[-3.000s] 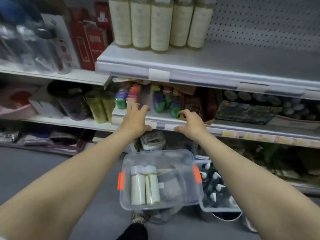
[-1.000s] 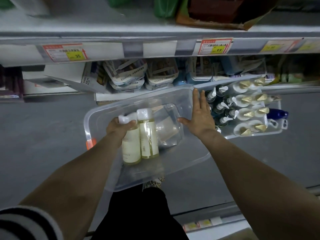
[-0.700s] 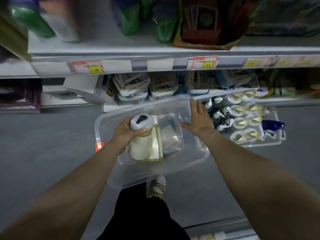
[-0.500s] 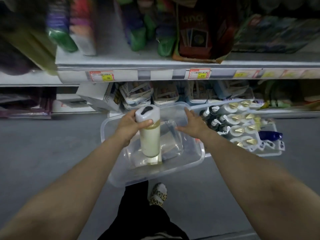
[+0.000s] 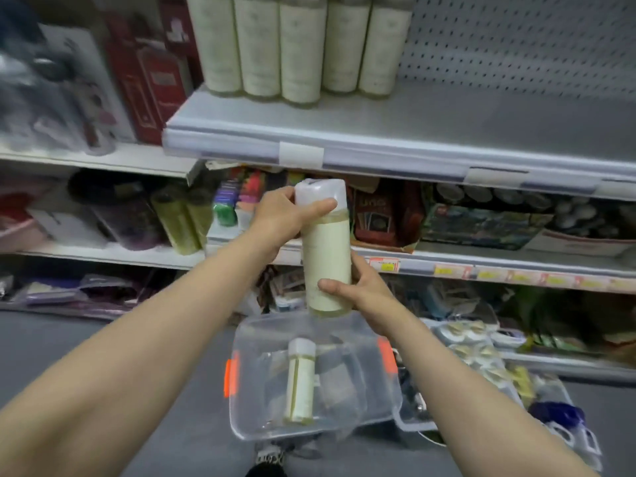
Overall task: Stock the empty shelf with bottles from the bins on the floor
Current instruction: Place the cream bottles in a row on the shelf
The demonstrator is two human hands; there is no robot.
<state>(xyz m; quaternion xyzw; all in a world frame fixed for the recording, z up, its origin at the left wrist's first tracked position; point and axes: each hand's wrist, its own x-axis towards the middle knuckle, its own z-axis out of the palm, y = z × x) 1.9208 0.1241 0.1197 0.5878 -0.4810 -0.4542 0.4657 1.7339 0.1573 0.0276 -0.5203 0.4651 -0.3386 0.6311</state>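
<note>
I hold a tall cream-labelled bottle [image 5: 327, 256] upright in front of the shelves. My left hand [image 5: 282, 218] grips its white cap end, and my right hand [image 5: 358, 290] grips its lower body. Below it on the floor sits a clear plastic bin [image 5: 375, 404] with orange latches, and one more cream bottle [image 5: 301, 380] lies inside. The grey shelf [image 5: 447, 132] above carries a row of several matching bottles [image 5: 303, 49] at its left end; its right side is bare.
A second clear bin [image 5: 516, 376] of small spray bottles sits on the floor to the right. Stocked shelves of boxes, card packs and bottles fill the left and the middle level. A pegboard back panel [image 5: 516, 39] stands behind the grey shelf. My shoe [image 5: 270, 457] shows below the bin.
My left hand lifted the bottle out of the bin and raised it to shelf height. My right hand left the bin's rim and took the bottle's lower part. My view tilted upward.
</note>
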